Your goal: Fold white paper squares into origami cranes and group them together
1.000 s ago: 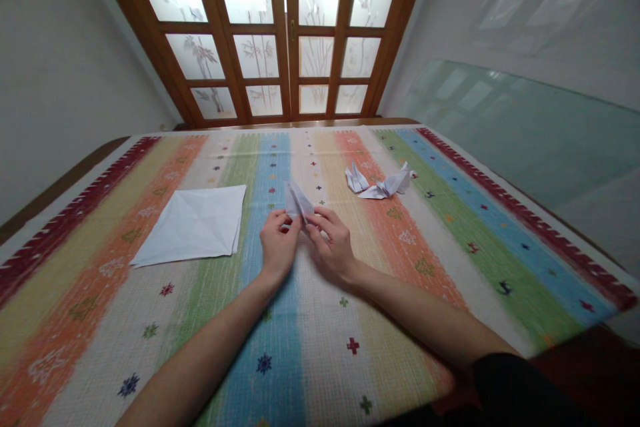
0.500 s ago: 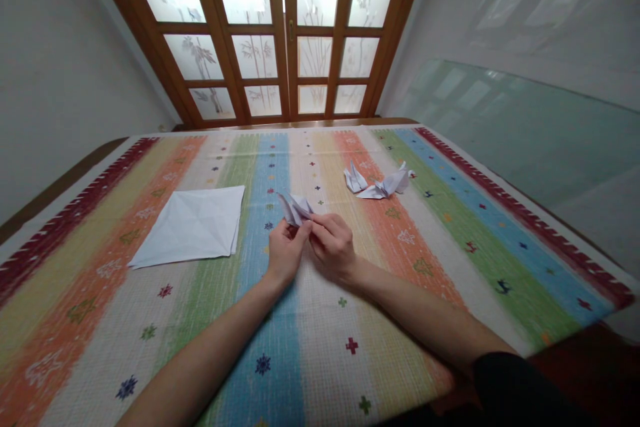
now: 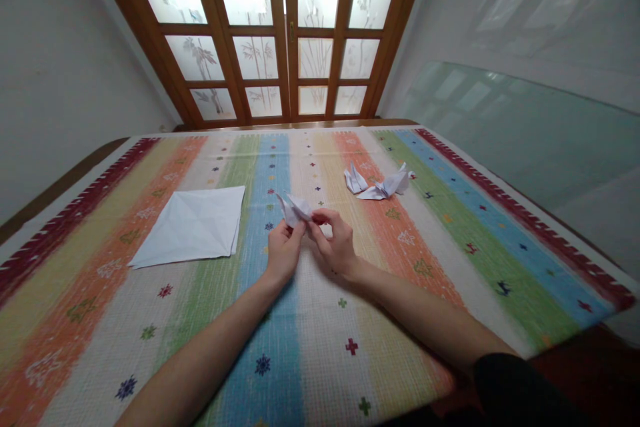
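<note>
A small, partly folded piece of white paper is held just above the striped tablecloth at the table's middle. My left hand pinches its lower left side, fingers closed on it. My right hand pinches its right side with thumb and forefinger. A stack of flat white square sheets, creased along the diagonals, lies to the left of my hands. Two finished folded paper figures lie further back on the right.
Wooden doors with frosted glass panes stand behind the table's far edge. A glass panel leans on the wall to the right. White wall runs along the left.
The folded paper has turned from standing upright to leaning left and looks more spread. Both hands have shifted slightly and kept their pinch on it.
</note>
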`<state>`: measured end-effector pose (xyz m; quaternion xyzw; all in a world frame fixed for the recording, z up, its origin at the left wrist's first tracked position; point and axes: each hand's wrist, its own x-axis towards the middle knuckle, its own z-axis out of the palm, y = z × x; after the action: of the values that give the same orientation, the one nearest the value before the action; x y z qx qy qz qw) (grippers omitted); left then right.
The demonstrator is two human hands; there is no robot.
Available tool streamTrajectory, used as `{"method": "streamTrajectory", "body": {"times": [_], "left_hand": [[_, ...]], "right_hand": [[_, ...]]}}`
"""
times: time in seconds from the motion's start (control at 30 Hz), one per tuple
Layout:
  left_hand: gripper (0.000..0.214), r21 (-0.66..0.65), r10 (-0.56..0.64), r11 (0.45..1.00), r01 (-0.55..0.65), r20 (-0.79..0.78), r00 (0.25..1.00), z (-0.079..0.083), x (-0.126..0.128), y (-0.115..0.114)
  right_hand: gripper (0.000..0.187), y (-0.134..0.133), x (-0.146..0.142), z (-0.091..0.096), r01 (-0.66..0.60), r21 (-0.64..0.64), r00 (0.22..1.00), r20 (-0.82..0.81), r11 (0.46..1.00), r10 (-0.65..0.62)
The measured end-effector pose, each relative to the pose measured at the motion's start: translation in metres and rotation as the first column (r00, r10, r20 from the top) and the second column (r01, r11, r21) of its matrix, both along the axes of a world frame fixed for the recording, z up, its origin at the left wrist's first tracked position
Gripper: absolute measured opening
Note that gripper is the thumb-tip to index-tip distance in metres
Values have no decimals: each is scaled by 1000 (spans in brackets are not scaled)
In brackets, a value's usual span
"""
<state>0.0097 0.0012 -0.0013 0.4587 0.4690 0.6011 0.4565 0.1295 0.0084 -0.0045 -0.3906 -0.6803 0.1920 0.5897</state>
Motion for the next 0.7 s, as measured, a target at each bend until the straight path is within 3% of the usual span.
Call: {"method": "streamTrajectory", "body": {"times": [0.1,0.2,0.33,0.43,0.57,0.7], "left_hand": [[30,-22,-1,1000,1,8,1000,2,1,-1],[32,-54,12,998,-10,28,1000,2,0,-1],[34,-87,8,996,0,94,996,2,-3,4],[37,-103,-36,993,54,169,985,1,-4,6],[35,-122,-144,980,155,94,985,1,-3,4],[30,-111,-231,968,227,-28,973,5,-3,0]], "right_hand": [[19,3,-2,5,-38,-185,985,-172,982,6],[25,9,-2,9,-117,-344,956,-295,932,11],[37,17,0,11,-285,-532,909,-414,797,49],[38,20,2,14,-414,-564,864,-490,714,113],[35,21,5,20,-459,-527,863,-456,715,218],[28,22,9,22,-397,-536,891,-420,745,172]]}}
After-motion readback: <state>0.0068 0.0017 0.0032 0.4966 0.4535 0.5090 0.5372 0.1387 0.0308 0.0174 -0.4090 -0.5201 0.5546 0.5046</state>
